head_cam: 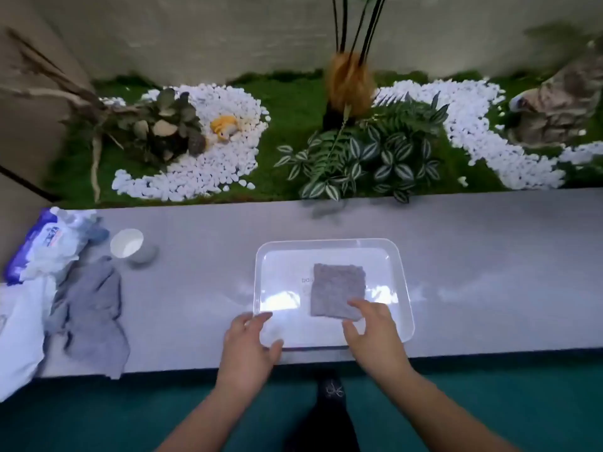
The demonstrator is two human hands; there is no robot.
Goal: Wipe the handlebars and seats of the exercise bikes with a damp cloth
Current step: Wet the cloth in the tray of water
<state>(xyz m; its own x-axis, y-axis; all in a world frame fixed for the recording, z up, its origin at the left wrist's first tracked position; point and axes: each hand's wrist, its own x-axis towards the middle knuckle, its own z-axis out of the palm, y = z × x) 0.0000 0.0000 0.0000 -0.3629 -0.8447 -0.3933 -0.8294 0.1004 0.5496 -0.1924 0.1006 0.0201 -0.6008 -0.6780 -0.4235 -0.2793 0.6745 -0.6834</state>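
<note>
1. Broadly, you stand at a long grey counter (456, 243); behind it runs a planter bed of moss, white pebbles and striped-leaf plants. No exercise bike shows anywhere, so by my reading no handlebar or seat is wiped yet and the whole wiping job is ahead.
2. Clear plastic tray (399, 265) sits on the counter right in front of you, its near edge close to the counter's front lip. Whether any water lies in it, glare prevents telling.
3. Crumpled grey rag (91, 308) lies at the counter's left end beside white fabric, a blue-and-white wipes pack (42, 243) and a small white cup (126, 243), all well apart from the tray.
4. Folded grey cloth (337, 288), the task's thing, lies flat inside the tray, right of centre. Damp or dry: cannot tell.
5. Your left hand (249, 345) rests at the tray's near-left corner, fingers spread and relaxed, gripping nothing.
6. Your right hand (372, 327) hovers over the cloth's near-right corner, fingers loosely spread, touching or just above it; no pinch visible.
7. Stage, judged: preparation only, cloth not yet picked up.
</note>
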